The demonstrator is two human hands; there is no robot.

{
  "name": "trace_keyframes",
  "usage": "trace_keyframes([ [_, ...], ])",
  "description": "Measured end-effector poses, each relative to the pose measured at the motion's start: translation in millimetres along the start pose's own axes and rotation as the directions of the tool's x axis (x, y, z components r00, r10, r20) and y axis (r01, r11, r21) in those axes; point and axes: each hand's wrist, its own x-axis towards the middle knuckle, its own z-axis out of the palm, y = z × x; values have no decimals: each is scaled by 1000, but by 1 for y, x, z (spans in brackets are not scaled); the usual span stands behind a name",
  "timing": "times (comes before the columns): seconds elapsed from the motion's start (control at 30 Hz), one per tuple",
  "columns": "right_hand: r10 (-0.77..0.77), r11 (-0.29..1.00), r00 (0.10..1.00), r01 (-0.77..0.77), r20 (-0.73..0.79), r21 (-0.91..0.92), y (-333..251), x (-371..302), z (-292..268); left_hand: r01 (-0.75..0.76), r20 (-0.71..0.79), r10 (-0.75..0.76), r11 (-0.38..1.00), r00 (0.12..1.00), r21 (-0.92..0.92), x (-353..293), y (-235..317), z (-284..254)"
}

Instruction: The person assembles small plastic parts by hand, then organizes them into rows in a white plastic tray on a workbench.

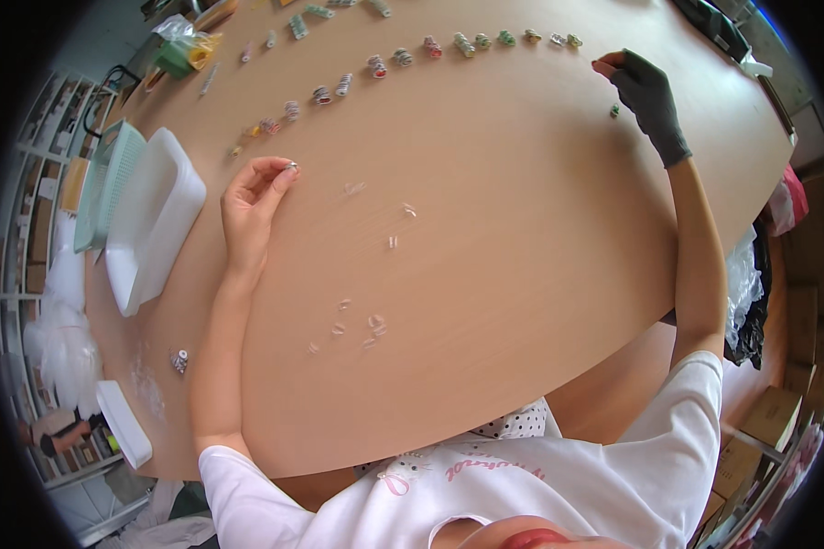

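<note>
My left hand (252, 203) is raised over the left part of the table, with thumb and fingertips pinched on a small shiny piece (292, 166), too small to name. My right hand (648, 96), in a dark fingerless glove, reaches to the far right with its fingertips closed together; what they hold, if anything, I cannot make out. Just left of it ends a curved row of small patterned rolls, with a green-and-yellow roll (574, 40) last. A little green roll (614, 111) lies below the right hand. Several bits of clear plastic (376, 325) are scattered between my forearms.
A white plastic bin (160, 215) and a pale green basket (110, 183) stand at the table's left edge. Nearer lie a small roll (180, 360) and a white tray (124, 423). More rolls (298, 26) sit at the far side. Cardboard boxes (767, 414) are stacked beyond the right edge.
</note>
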Motion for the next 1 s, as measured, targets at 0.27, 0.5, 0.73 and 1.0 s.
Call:
trace_keyframes([
  [0.27,15,999,1000,-15,12,-43,-12,-6,12,5,-32,-7,997,999,-72,-1,-3,-5],
  [0.5,22,998,998,-19,61,-54,-14,-7,16,5,-61,-12,993,998,-121,1,-10,-4],
  [0.73,-9,997,997,15,79,-74,-12,-5,15,-11,-30,7,992,1000,-124,4,-12,-3],
  [1.0,-35,991,996,45,83,-124,5,0,19,9,51,-16,991,999,130,-4,-6,-1],
])
